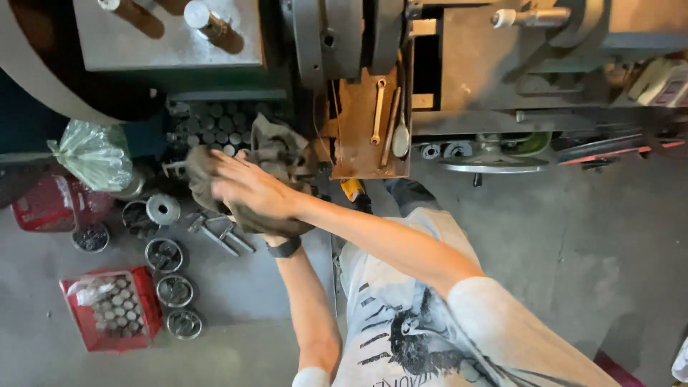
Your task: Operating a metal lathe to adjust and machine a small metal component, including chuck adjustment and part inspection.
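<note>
Below me the grey concrete floor [573, 236] spreads out stained and dusty, with a heavy grey-green machine [344, 43] across the top of my view and a rusty brown tray [362, 136] hanging off it that carries a wrench [378, 111] and other slim tools.

My right hand [251, 188] lies flat over a dirty grey-brown rag [276, 150], fingers spread and pressing on it. My left hand [276, 228] is underneath, mostly hidden by the cloth, with a black watch [284, 249] on the wrist; it seems to cup the rag from below, though I cannot tell how tightly. The rag is crumpled, bunched between both hands in front of the machine, above the floor.

On the floor to my left a red crate [115, 309] holds short metal cylinders standing on end. Beside it, round metal tins [175, 290] sit in a row, with dark small parts inside. Another red basket [44, 204] sits further left, and a green plastic bag [93, 154] is knotted just above it.
</note>
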